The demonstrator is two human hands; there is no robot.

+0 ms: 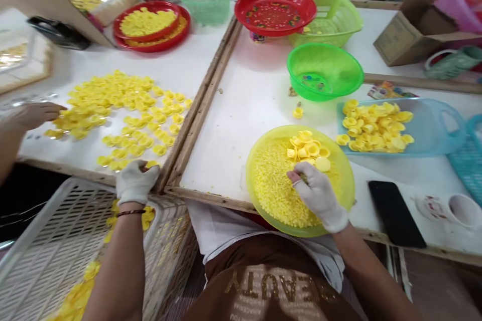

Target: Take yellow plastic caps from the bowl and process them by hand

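Observation:
My left hand [136, 181], in a white glove with bare fingertips, is closed at the table edge beside spread yellow cup-shaped pieces [130, 143]. What its fingers hold, if anything, is hidden. My right hand [318, 194], gloved the same way, is over a yellow basin [348, 180] at the table's front. Its thumb and fingers are pinched together, and whatever lies between them is too small to name. Small yellow pellets [276, 185] fill much of the basin. A cluster of yellow cups [309, 148] rests on top of the pellets, just beyond my right hand.
A blue tray [429, 128] of yellow cups, a phone [396, 213] and a mug [461, 210] are at right. Farther back stand a green bowl [326, 72] and red tray [274, 10]. A white crate [48, 241] is below left. A co-worker's hand [37, 114] reaches the spread pieces.

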